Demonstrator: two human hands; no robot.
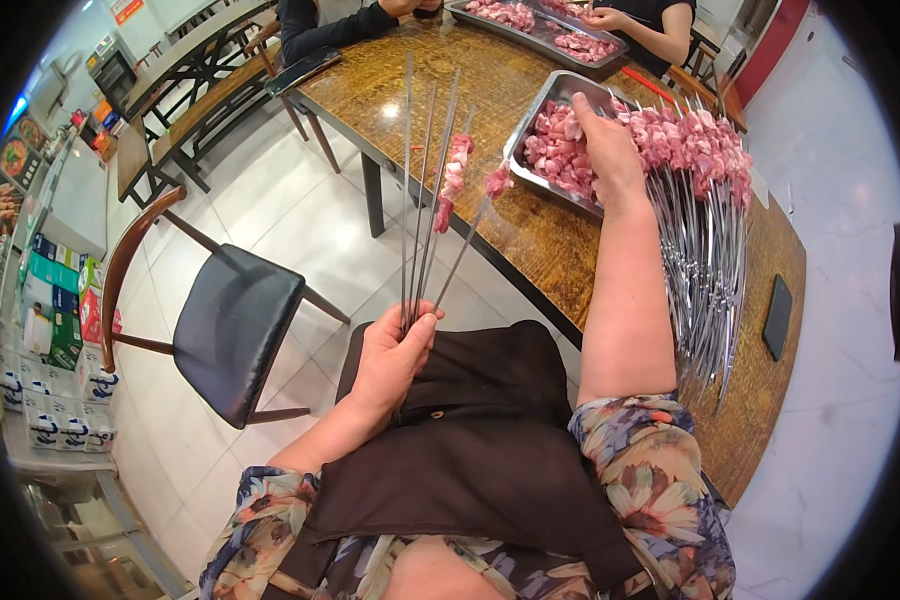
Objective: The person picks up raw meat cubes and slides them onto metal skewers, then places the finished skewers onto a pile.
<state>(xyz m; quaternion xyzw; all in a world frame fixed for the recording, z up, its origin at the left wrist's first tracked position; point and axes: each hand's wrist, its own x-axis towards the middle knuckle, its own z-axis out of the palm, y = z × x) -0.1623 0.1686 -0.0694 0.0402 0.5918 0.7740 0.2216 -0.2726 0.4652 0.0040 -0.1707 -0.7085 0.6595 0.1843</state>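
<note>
Skewers [412, 290] rise in a loose fan from the left hand [398, 350], whose thumb and fingers pinch them near their lower ends, above the wearer's dark apron [450, 400]. One carries a column of threaded meat [454, 180]; another, leaning right, has a pink chunk [498, 179] near its tip (the others look bare).

The right hand [610, 150] reaches into a metal tray [560, 200] on the brown table [530, 245], touching the loose meat pieces [555, 140]. Its fingertips are largely hidden, so I cannot tell whether they pinch a piece.

Along the tray's right side lies a heap of loaded skewers [685, 145], their metal shafts pointing back toward the wearer. A dark phone [777, 318] rests near the table's right edge; beyond the tray, a co-worker's hand [605, 18] is beside another tray of meat [585, 45].
</note>
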